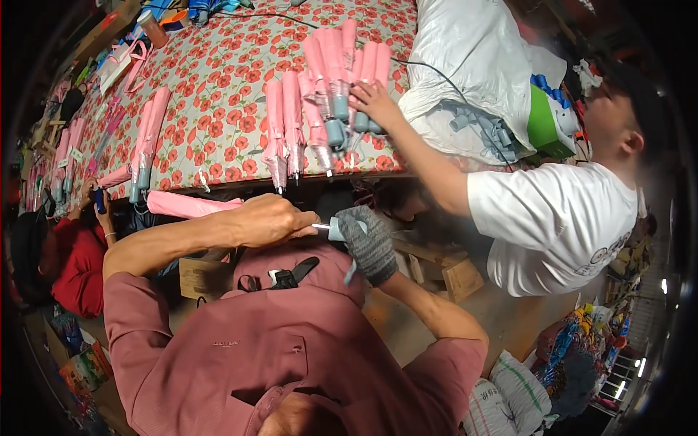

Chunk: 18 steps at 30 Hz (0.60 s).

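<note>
A folded pink umbrella [185,205] lies crosswise over my lap, just below the table edge. My bare left hand [275,220] is closed round it near its shaft end. My right hand [369,243], in a grey knit glove, is wrapped round its grey-blue handle [337,229]. A short bit of bare metal shaft shows between the two hands. On the table ahead lies a pile of folded pink umbrellas [331,62], some with grey-blue handles and some with bare shaft tips. A co-worker's hand [376,104] rests on that pile.
A flowered cloth covers the table [225,43]. Two umbrellas [150,134] lie at its left. A white sack [462,58] at the right holds loose grey handles [491,131]. A co-worker in white [560,218] is at my right, another in red [80,265] at my left.
</note>
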Motion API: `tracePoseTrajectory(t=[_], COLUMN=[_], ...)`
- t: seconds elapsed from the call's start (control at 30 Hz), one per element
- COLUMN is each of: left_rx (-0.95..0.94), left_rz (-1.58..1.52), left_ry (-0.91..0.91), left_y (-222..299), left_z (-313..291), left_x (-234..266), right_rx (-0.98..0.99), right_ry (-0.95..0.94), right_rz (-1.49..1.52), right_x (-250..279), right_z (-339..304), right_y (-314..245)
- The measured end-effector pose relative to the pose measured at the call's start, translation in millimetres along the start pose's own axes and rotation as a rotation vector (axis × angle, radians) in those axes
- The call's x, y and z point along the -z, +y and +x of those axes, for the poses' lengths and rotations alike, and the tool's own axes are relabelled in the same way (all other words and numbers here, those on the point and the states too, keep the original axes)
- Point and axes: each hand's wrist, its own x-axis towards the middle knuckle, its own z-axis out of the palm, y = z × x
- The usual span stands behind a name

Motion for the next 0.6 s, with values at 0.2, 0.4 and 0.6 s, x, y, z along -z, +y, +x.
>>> tracePoseTrajectory(t=[0.2,0.4,0.6], left_rx=[0.034,0.095,-0.087], left_rz=[-0.019,0.158,0.239], left_ry=[0.198,0.204,0.299], left_y=[10.0,-27.4,-31.6], left_z=[0.9,-37.2,-25.3], left_x=[5.0,-22.9,-26.8], right_rx=[-0.020,-0.339,-0.169], right_ry=[0.023,-0.082,-0.078], right_rz=[0.049,0.271,-0.034], right_x=[12.8,41.1,-35.1], right_z=[19.6,2.4,7.8], right_y=[4.8,-54.4,-66.7])
